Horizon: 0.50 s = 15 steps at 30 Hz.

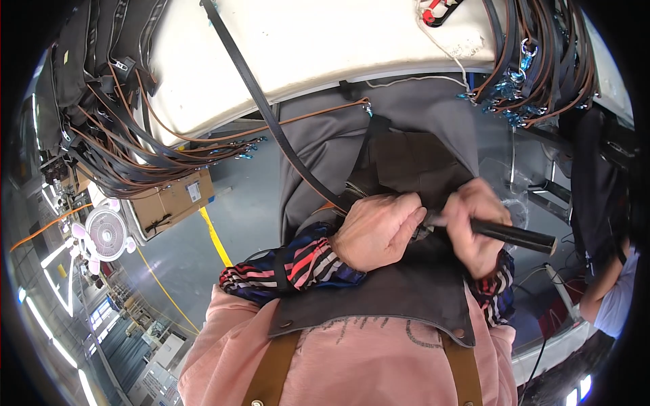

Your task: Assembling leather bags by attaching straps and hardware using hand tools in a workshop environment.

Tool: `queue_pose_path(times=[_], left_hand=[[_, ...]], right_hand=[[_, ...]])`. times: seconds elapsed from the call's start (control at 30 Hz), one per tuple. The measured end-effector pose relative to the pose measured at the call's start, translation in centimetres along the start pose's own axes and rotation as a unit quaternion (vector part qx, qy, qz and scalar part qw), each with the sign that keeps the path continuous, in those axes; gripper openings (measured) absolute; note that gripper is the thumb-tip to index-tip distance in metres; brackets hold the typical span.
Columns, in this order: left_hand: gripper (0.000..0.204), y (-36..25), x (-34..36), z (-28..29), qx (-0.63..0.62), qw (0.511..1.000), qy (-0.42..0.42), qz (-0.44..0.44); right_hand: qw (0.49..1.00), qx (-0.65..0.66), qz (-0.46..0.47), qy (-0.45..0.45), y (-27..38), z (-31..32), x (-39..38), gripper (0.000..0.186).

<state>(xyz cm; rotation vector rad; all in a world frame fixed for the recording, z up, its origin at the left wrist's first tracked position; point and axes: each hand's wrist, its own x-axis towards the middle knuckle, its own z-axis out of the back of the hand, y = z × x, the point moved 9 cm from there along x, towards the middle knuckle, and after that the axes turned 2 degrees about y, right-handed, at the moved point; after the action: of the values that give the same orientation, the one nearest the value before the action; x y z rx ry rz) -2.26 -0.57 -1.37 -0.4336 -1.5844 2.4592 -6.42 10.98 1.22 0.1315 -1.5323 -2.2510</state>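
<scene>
White table, black handle, in right grip

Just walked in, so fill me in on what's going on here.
A person's right hand, slightly blurred, grips a black-handled tool. Their left hand is closed beside it, over what looks like a dark bag; exactly what it pinches is hidden. A dark strap runs from the white table to the left hand.
</scene>
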Motion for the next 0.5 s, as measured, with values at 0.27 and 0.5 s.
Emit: queue_pose_path(times=[0.27, 0.5], left_hand=[[0.015, 0.4, -0.3, -0.4, 0.008, 1.0, 0.016, 0.004], [0.014, 0.1, -0.1, 0.0, -0.014, 0.999, 0.022, 0.018]], right_hand=[[0.996, 0.061, 0.065, 0.018, 1.0, -0.3, 0.0, 0.017], [0.992, 0.039, 0.101, 0.059, 3.2, -0.5, 0.2, 0.011]])
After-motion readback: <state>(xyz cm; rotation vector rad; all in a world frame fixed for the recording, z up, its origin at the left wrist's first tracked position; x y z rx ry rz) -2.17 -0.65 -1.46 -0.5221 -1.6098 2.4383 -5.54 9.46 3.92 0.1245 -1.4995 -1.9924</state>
